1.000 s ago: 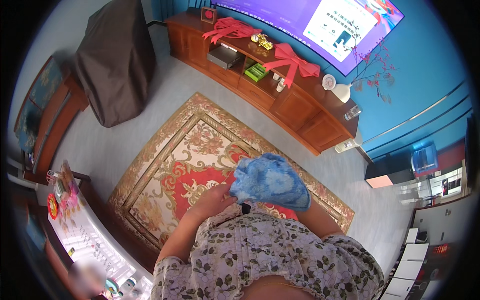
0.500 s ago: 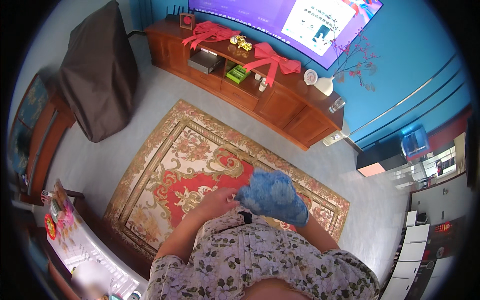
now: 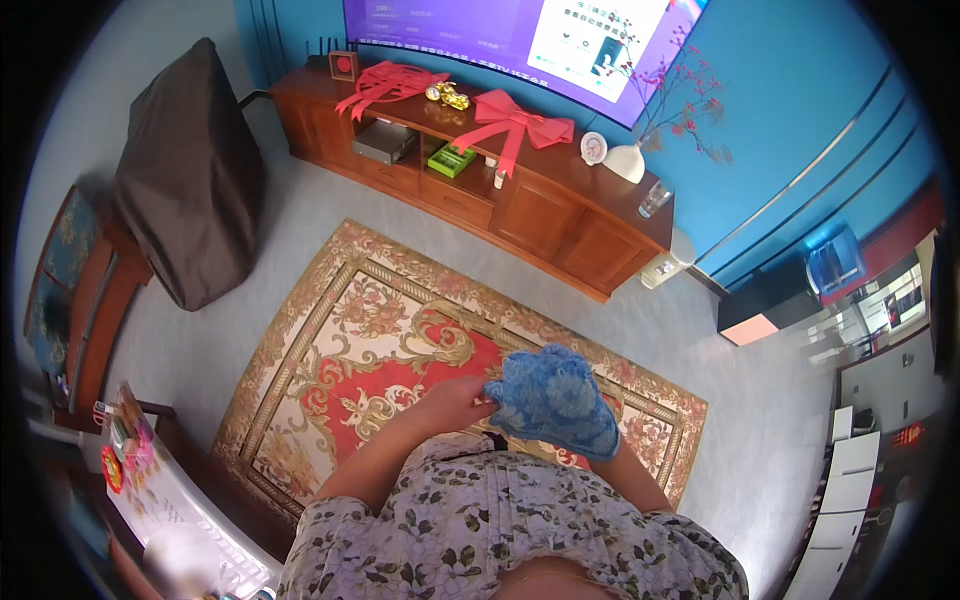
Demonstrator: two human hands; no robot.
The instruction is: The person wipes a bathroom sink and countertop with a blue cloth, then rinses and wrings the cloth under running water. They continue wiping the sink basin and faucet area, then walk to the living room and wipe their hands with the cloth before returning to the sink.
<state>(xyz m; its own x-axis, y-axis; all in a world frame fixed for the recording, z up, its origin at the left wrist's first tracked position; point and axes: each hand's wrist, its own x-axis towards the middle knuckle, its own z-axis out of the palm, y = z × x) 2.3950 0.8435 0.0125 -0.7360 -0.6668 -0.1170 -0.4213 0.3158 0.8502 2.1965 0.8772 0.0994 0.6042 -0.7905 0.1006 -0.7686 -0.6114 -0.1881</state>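
A blue towel (image 3: 555,405) with a paler flower pattern hangs in front of my body at waist height, over the rug. My left hand (image 3: 462,402) is closed at its left edge, thumb and fingers pinching the fabric. The towel covers my right hand, so those fingers are hidden; only my right forearm (image 3: 638,478) shows, coming up behind its lower right corner.
I stand by a red and cream patterned rug (image 3: 330,345). Beyond it a long wooden cabinet (image 3: 540,215) carries red bows, a clock and a white vase, below a screen (image 3: 470,40). A brown-covered object (image 3: 195,180) stands left; a white-topped table (image 3: 185,500) is lower left.
The towel has shifted slightly right in view and looks less blurred, its flowers now plainer. My left hand moved right with it. The whole room has shifted a little in view.
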